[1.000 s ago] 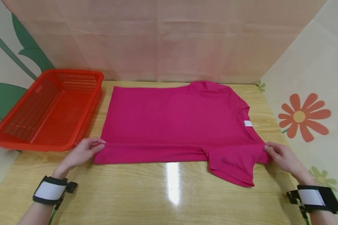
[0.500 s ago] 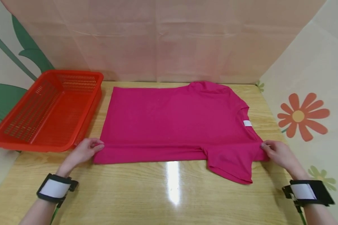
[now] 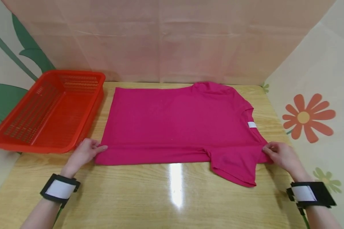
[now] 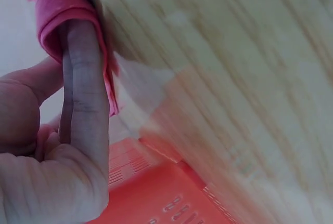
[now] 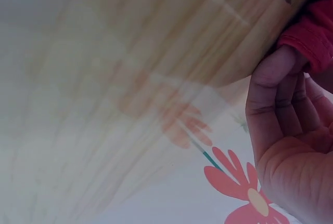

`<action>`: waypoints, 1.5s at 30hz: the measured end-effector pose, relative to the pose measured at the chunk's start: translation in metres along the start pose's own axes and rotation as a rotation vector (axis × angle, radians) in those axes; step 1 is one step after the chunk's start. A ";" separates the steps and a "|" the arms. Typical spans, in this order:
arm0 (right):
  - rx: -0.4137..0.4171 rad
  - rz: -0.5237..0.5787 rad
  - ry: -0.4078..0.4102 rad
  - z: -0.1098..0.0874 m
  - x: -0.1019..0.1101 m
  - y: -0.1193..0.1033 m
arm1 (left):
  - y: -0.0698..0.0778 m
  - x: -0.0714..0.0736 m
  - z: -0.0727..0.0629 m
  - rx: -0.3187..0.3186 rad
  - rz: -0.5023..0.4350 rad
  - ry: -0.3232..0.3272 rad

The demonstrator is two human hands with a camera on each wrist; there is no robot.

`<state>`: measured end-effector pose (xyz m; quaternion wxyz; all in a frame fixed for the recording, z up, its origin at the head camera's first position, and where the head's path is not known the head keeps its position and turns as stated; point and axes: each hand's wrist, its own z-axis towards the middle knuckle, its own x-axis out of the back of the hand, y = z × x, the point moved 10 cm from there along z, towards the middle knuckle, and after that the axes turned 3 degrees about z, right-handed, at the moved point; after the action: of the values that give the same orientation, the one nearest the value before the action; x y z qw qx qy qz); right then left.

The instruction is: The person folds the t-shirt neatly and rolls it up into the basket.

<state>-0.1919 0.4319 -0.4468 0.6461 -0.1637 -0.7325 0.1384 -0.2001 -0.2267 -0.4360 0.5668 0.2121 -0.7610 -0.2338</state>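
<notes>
A magenta T-shirt (image 3: 172, 117) lies sideways across the wooden table, hem to the left and collar with a white label to the right. Its near side is folded over in a long strip, and one short sleeve (image 3: 235, 168) points toward the front edge. At the near hem corner my left hand (image 3: 84, 154) pinches the cloth; the left wrist view shows fingers (image 4: 86, 89) tucked inside the fold, the thumb on the other side. Near the collar, my right hand (image 3: 283, 157) pinches the folded shoulder edge, its fingertips partly hidden under the cloth (image 5: 312, 39) in the right wrist view.
A red plastic basket (image 3: 98, 101) with slotted walls stands at the left, close beside my left hand. Behind the table (image 3: 132, 197) hangs a pinkish sheet (image 3: 160, 41). A flower-printed covering (image 3: 309, 70) borders the right side.
My right hand has shifted slightly left along the shirt, and the near sleeve has drawn back a little. The left thumb now lies straighter over the hem corner, the wrist having moved slightly inward.
</notes>
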 end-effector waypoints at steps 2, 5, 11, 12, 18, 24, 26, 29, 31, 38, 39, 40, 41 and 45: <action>-0.007 -0.006 0.009 0.001 0.000 0.001 | 0.002 0.001 0.000 -0.009 0.019 0.019; -0.012 -0.026 0.020 0.002 -0.001 0.002 | 0.006 0.004 -0.002 -0.028 0.083 0.062; 0.022 -0.084 0.043 0.004 -0.002 -0.003 | 0.010 0.004 -0.003 -0.015 0.145 0.078; 0.024 -0.087 0.044 0.004 -0.002 -0.004 | 0.010 0.004 -0.003 -0.012 0.147 0.075; -0.013 -0.083 0.038 0.003 -0.002 -0.005 | 0.009 0.003 -0.001 -0.010 0.184 0.078; 0.085 -0.079 0.167 -0.009 0.012 -0.024 | 0.022 0.007 -0.007 -0.073 0.305 0.212; 0.218 -0.113 0.196 -0.017 0.015 -0.044 | 0.035 0.009 -0.010 -0.149 0.355 0.287; 0.461 -0.071 0.080 -0.033 0.007 -0.079 | 0.056 0.005 -0.014 -0.279 0.375 0.324; 0.555 0.050 -0.130 -0.043 -0.008 -0.095 | 0.063 -0.001 -0.013 -0.328 0.342 0.267; 0.518 0.305 -0.588 -0.055 -0.051 -0.103 | 0.050 -0.018 -0.004 -0.267 0.237 0.018; 0.522 0.296 -0.584 -0.053 -0.051 -0.102 | 0.049 -0.018 -0.004 -0.267 0.219 0.009; 0.568 0.257 -0.549 -0.053 -0.049 -0.103 | 0.048 -0.018 -0.003 -0.272 0.207 0.007; 0.595 0.252 -0.527 -0.051 -0.047 -0.105 | 0.048 -0.017 -0.003 -0.276 0.197 0.005; 0.699 0.298 -0.417 -0.045 -0.030 -0.116 | 0.045 -0.019 -0.001 -0.266 0.185 -0.034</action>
<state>-0.1508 0.3137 -0.4198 0.4741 -0.0074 -0.7247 0.5000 -0.1971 -0.1795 -0.4233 0.5961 0.0604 -0.7491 -0.2826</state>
